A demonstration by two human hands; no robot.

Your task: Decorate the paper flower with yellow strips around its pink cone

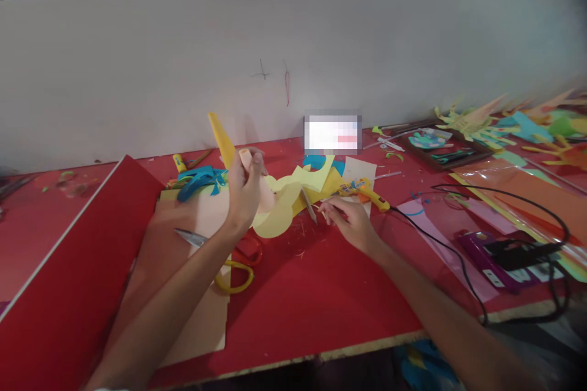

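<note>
My left hand (247,186) is closed around a folded paper piece; its yellow strip (221,139) sticks up beyond the fingers, and a peach-coloured part (266,195) shows below them. Lower and to the right, my right hand (351,220) has its fingertips pinched together; what they hold, if anything, is too small to make out. Just left of those fingertips is a pencil-like stick (309,204). Pale yellow cut paper (277,214) lies between my hands. A yellow hot glue gun (376,197) rests beyond my right hand. Scissors (236,275) with red and yellow handles lie under my left forearm.
Peach paper sheets (197,330) lie at left beside a raised red panel (87,269). A black cord (452,275) runs from the glue gun past a purple box (488,259). A dark tray (452,149) and paper cut-outs (477,125) sit at the right, before a white wall (183,73).
</note>
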